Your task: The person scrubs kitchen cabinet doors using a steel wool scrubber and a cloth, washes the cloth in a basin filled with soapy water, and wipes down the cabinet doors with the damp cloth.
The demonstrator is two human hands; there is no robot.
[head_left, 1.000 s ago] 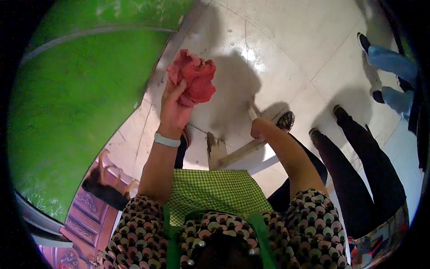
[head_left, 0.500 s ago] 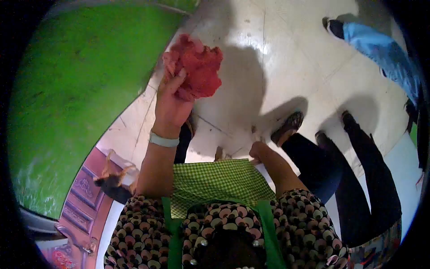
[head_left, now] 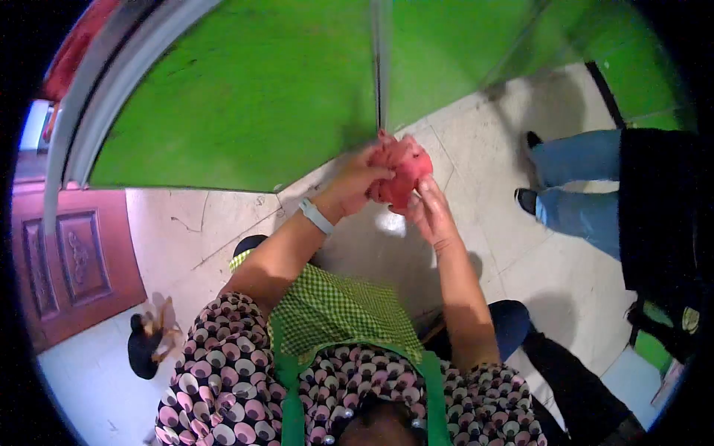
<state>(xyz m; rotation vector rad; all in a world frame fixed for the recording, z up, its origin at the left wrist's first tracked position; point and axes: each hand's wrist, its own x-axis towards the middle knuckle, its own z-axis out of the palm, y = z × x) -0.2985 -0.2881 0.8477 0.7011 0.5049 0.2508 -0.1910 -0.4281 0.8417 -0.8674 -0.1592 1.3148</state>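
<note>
A crumpled red cloth [head_left: 407, 172] is held out in front of me, close to the green wall. My left hand [head_left: 358, 184] is closed around its left side, with a pale band on the wrist. From the right, my right hand [head_left: 431, 214] pinches the lower right edge of the cloth. Part of the fingers on both sides is hidden by the folds. Below my arms hangs my green checked apron [head_left: 342, 305].
Green wall panels [head_left: 253, 89] stand ahead. At left are a carved wooden door [head_left: 82, 260] and a small black-and-tan dog [head_left: 145, 346]. A person in jeans [head_left: 580, 167] stands at right on the tiled floor [head_left: 483, 215]; another person's dark trouser leg [head_left: 580, 379] is nearer.
My view has turned towards the green wall and door. My right hand has come up from low by the apron to the red cloth, which both hands now hold.
</note>
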